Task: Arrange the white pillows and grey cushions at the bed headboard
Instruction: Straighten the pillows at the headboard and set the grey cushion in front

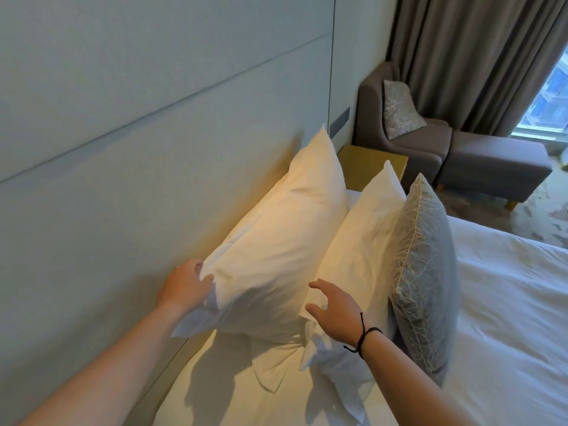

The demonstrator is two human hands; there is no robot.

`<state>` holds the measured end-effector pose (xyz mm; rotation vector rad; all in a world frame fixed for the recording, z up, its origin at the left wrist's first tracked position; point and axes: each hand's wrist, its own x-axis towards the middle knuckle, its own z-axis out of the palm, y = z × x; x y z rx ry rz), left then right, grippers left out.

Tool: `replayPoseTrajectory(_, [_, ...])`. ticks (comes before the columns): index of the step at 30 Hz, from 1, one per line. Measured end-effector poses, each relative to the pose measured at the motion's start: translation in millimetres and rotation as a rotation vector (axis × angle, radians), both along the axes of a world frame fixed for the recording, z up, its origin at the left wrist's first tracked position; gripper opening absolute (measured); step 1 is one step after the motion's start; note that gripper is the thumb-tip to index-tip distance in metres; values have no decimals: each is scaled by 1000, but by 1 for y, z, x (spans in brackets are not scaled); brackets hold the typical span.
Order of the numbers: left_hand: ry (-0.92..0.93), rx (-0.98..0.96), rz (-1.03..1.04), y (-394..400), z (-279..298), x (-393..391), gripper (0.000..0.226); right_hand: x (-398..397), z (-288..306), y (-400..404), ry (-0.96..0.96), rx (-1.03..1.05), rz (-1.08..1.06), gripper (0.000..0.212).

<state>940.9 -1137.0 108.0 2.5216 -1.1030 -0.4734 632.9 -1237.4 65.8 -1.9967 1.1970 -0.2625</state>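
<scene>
A white pillow (276, 241) stands on edge against the pale headboard (138, 149). My left hand (184, 287) grips its near left corner between pillow and headboard. In front of it leans a second white pillow (365, 238). My right hand (335, 309), a black cord on its wrist, hovers open between the two pillows, fingers spread, just off the fabric. A grey cushion (427, 272) with a pale branch pattern stands upright against the second pillow. Another white pillow (246, 388) lies flat below my arms.
The white bed (507, 318) stretches right. Past the pillows is a gold bedside table (372, 164), then a grey armchair (408, 149) holding a second grey cushion (398, 109), with a footstool (491, 164) and brown curtains (476, 56) by the window.
</scene>
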Motion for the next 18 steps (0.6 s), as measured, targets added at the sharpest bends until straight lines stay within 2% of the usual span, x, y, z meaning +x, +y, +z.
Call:
replayPoseTrajectory(3, [47, -2, -59, -14, -9, 16, 43, 19, -6, 5, 19, 53, -55, 50])
replayPoseTrajectory(6, [127, -33, -118, -33, -21, 28, 50, 43, -9, 3, 27, 97, -112, 53])
replayPoseTrajectory(9, [163, -48, -174, -50, -32, 35, 57, 72, -9, -3, -44, 184, -216, 56])
replayPoseTrajectory(15, [67, 56, -210, -73, -49, 34, 69, 126, -15, -9, -182, 345, -417, 62])
replayPoseTrajectory(18, [43, 95, -212, -77, -55, 37, 61, 144, -20, -11, -177, 358, -443, 70])
